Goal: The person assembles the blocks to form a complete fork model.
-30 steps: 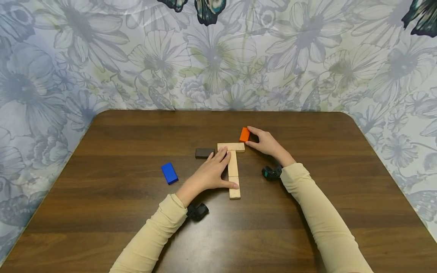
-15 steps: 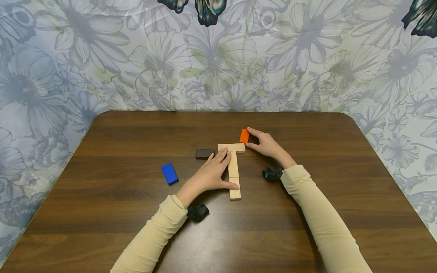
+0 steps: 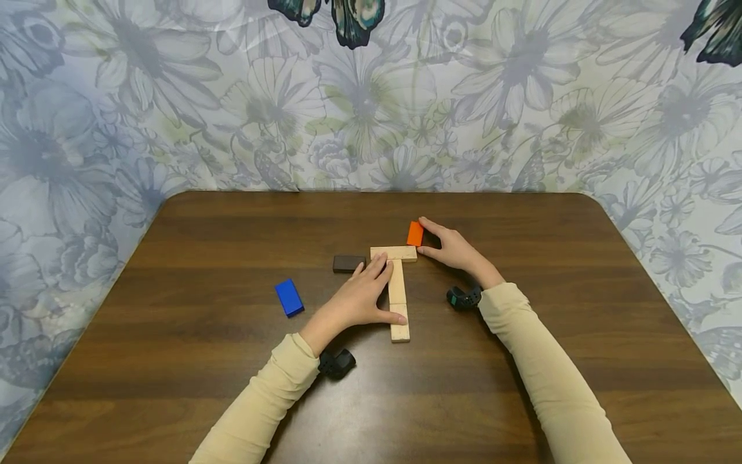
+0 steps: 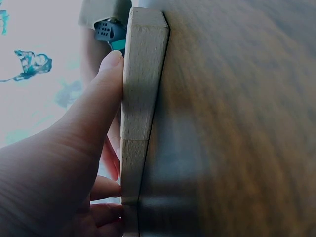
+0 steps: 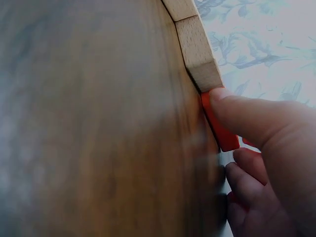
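Right hand (image 3: 455, 250) pinches the orange block (image 3: 415, 233) between thumb and forefinger, the remaining fingers lying behind it in the right wrist view. That block sits a little right of the desk's middle, towards the far edge, against the right end of a crosswise block (image 3: 393, 254) of pale wood; they look to touch at the corner, though from above the contact is too fine to be sure of. Over the past second hardly anything has changed: both hands and every block have kept their places. I take that as a steadying pause, with the orange block held to its spot rather than let go.

From the crosswise block, which runs along the far edge, the farther block (image 3: 397, 287) and the nearer block (image 3: 400, 333) lie end to end towards the near edge. Left hand (image 3: 362, 298) spreads over these pale pieces without gripping, fingers extended at the far joint and thumb resting on the nearer block.

On the left-edge side, the dark block (image 3: 346, 263) lies just beside the left fingertips, and the blue block (image 3: 289, 298) slants farther out. All the pieces lie straight on the desk (image 3: 174, 361), inside no container
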`<state>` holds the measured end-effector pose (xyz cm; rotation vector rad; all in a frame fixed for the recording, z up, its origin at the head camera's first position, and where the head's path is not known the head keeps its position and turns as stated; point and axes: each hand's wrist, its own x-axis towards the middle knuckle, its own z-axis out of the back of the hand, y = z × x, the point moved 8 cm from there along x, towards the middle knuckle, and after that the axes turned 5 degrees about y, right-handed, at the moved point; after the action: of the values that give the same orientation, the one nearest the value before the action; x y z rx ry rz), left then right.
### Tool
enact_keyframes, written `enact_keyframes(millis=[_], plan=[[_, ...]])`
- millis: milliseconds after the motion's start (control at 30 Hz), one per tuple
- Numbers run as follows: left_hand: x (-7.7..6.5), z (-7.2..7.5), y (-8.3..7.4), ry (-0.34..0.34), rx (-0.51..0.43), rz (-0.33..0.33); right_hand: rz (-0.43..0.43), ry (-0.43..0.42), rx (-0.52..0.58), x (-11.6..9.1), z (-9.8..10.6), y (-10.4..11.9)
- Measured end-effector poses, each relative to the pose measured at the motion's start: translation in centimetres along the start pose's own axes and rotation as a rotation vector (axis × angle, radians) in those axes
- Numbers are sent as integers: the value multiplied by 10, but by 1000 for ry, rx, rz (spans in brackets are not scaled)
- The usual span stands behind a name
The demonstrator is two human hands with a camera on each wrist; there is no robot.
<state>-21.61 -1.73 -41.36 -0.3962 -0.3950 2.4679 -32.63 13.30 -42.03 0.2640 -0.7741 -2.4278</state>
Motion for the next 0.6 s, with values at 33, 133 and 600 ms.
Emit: enact_keyframes(millis=[33,133,600], plan=[[1,0,0,2,2,1,-2,3,6,-1,0,0],[1,-1,0,-1,3,-3,-7,5,23,-5,1,-1],[1,-1,1,-15,-4,1,160,-12,12,-53,-18,60]])
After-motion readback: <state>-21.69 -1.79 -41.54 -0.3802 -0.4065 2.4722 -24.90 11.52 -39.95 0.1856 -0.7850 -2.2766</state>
